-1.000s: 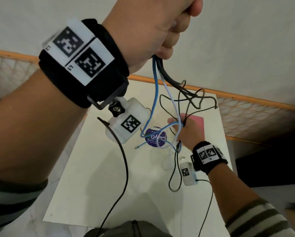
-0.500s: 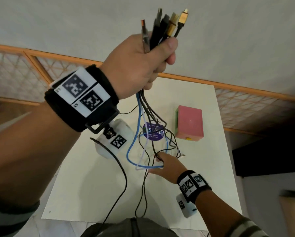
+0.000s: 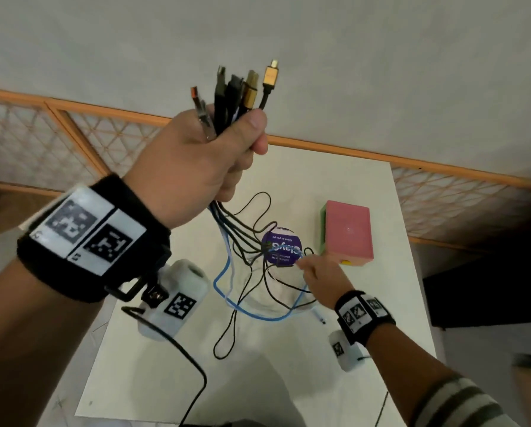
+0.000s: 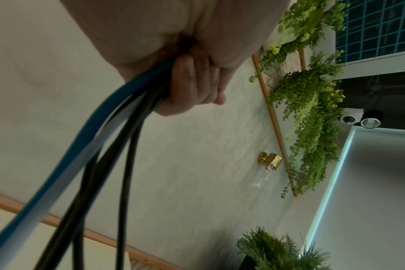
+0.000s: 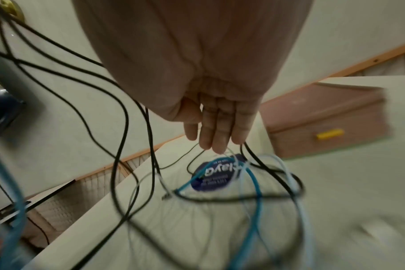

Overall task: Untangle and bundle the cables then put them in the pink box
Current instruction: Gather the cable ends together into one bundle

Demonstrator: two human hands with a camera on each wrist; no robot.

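Cables hang from your clenched left hand, plugs bunched above the fist. Below, your right hand, fingers straight, touches crossed loops; tugging could tighten knots or drag strands off. Beyond it, the pink box sits closed.

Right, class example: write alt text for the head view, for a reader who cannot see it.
A left hand holds a bunch of cables up by their plugs, and their tangled lengths hang down to a white table. The right hand reaches into the tangle beside a purple disc. A closed pink box sits just beyond.
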